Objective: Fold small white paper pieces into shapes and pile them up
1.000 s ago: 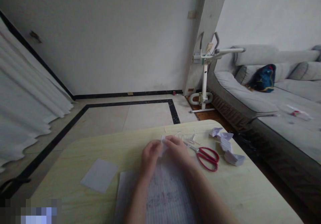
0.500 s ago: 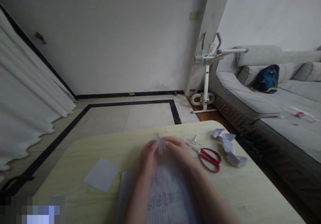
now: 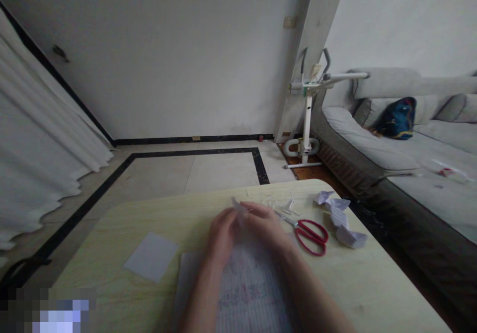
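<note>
Head camera shows the left hand and right hand pinching a small white paper between them, left of the red-handled scissors. Folded paper shapes sit right of the scissors.

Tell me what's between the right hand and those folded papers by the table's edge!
The head view shows red-handled scissors between the right hand and the folded papers, with small white scraps near them.

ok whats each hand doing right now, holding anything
Left hand: closed, holding the small white paper.
Right hand: closed, holding the same paper; exact finger placement too blurred to tell.
</note>
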`<state>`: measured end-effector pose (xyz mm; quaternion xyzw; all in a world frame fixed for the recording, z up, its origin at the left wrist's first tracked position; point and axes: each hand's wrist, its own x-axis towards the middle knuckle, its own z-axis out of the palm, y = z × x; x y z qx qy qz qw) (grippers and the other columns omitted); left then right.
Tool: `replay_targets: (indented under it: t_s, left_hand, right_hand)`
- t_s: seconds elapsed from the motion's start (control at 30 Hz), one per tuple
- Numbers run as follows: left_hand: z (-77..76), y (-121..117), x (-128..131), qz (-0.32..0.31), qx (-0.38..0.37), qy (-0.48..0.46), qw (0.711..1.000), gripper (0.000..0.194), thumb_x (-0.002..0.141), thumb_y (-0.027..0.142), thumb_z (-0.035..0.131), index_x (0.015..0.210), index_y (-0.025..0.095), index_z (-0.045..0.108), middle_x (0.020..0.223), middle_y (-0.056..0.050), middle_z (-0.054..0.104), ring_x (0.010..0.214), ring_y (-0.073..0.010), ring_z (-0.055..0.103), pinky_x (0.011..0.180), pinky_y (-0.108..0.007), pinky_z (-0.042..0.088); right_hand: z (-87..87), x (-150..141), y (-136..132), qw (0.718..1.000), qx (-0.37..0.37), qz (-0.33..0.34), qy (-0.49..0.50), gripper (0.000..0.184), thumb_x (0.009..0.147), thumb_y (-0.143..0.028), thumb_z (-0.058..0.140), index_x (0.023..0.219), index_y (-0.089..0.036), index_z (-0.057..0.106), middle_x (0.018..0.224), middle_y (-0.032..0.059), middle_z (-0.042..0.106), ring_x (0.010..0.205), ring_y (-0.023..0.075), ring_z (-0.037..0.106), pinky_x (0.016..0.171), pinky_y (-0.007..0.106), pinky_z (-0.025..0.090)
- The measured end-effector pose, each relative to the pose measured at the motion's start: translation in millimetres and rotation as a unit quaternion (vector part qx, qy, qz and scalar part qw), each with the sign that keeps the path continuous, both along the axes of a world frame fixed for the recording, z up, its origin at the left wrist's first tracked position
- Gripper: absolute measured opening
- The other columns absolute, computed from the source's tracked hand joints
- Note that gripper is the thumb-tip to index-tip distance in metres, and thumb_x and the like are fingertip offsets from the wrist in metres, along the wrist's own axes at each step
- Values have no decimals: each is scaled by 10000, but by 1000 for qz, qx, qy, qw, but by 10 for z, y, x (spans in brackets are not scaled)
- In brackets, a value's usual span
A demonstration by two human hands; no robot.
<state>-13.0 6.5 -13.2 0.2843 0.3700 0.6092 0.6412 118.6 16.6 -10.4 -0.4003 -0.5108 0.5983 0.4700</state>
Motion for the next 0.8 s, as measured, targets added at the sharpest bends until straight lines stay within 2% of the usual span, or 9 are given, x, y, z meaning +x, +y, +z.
replay_targets:
  t_s: [0.27,0.4,0.57,0.7,0.8]
  left_hand:
    - [3,3,2,-54,9,-47,997,210,774,266,648,899,111,714,960,-98,707,898,-204,631,803,-299,462]
    - [-20,10,-8,-62,-2,-60,996,205,757,255,672,890,107,719,933,-92,710,875,-194,631,796,-291,461]
    - [-35,15,-38,-95,-40,-127,986,184,749,237,672,873,109,721,904,-77,714,819,-165,635,782,-269,466]
    - [-16,5,-52,-131,-57,-166,976,196,789,225,626,915,103,712,901,-82,711,816,-160,633,782,-268,478]
    - [-12,1,-49,-144,-52,-172,973,203,817,215,593,938,99,707,897,-84,708,801,-153,631,750,-256,488]
  right_hand:
    - [-26,11,16,999,-14,-12,30,303,725,-321,714,1019,-249,715,929,26,711,856,211,627,821,360,458]
    - [-37,8,22,999,-10,-15,34,277,720,-312,720,989,-250,722,913,22,708,830,197,625,791,335,462]
    - [-32,2,28,999,-5,-34,25,240,693,-303,735,919,-223,733,841,24,705,761,185,621,734,315,473]
    - [-42,9,23,1000,-3,-22,10,362,708,-307,725,1061,-230,699,828,18,687,734,173,606,711,310,469]
    - [-39,18,18,1000,8,-15,4,333,734,-311,705,1058,-236,702,871,23,684,770,176,603,726,308,462]
